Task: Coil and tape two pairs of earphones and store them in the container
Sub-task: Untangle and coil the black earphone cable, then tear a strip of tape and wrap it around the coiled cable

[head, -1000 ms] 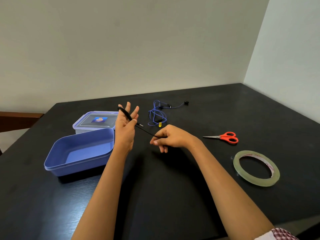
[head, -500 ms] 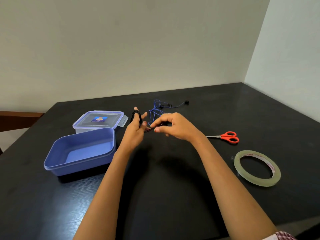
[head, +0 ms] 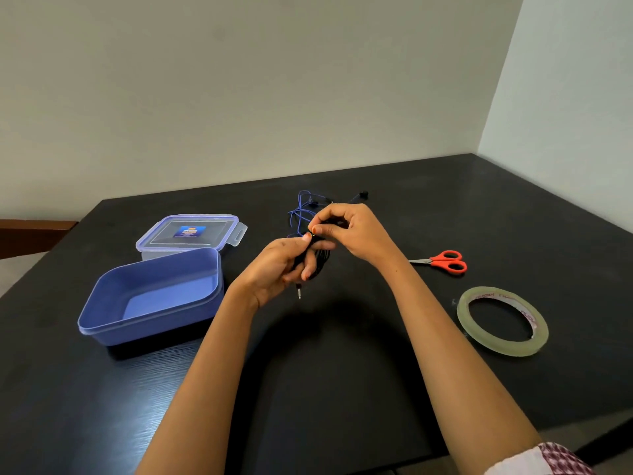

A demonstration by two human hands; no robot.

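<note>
Through the head camera, the left hand (head: 274, 265) has its fingers curled round the coiled black earphones (head: 322, 259), held above the middle of the table (head: 342, 389). The right hand (head: 356, 231) pinches the cord's top between thumb and fingertip. The wire looks light, limp and springy, so it is best gripped across the bundle's middle. The blue earphones (head: 297, 211) lie loose just beyond, and the open container (head: 102, 325) sits to the left.

Lid sticker (head: 189, 231) and tape roll (head: 501, 346) lettering; both illegible

The table (head: 342, 389) is passable between container (head: 137, 330) and tape roll (head: 500, 347); scissors (head: 445, 260) and blue earphones (head: 297, 214) obstruct farther back.
</note>
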